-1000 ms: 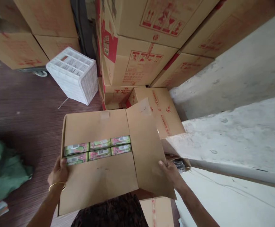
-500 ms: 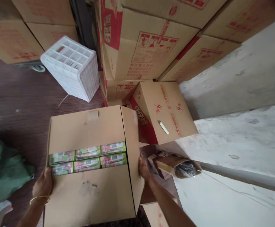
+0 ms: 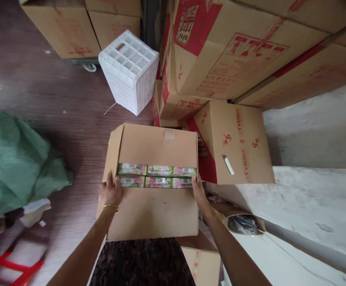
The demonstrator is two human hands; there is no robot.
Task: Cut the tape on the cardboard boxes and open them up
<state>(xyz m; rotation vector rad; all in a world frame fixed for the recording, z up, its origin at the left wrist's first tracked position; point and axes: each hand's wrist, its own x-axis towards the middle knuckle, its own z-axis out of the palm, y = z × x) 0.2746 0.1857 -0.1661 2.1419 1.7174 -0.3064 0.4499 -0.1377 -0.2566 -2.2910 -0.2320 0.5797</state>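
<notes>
A cardboard carton (image 3: 152, 216) is in front of me, its two long top flaps lying inward with a gap between them. Through the gap show several green and pink plastic-wrapped packs (image 3: 158, 182) in two rows. My left hand (image 3: 111, 190) is closed on the carton's left edge, by a side flap (image 3: 112, 149) that stands outward. At the opposite side, my right hand (image 3: 200, 194) grips the right edge, fingers partly hidden. A box cutter (image 3: 228, 165) lies on a sealed carton (image 3: 250, 135) to the right, beyond reach of both hands' present places.
Tall stacked cartons (image 3: 250, 51) stand at the back right, against a whitish wall (image 3: 318, 202). A white plastic crate (image 3: 128, 71) is on the floor behind. Left are a green sack (image 3: 21, 167) and a red metal frame (image 3: 15, 268). An opened carton with dark plastic (image 3: 241, 224) lies right.
The carton appears farther from me and turned slightly. Its left side flap now shows outward, while the right one no longer shows. Both hands remain on its sides; the view has swung left.
</notes>
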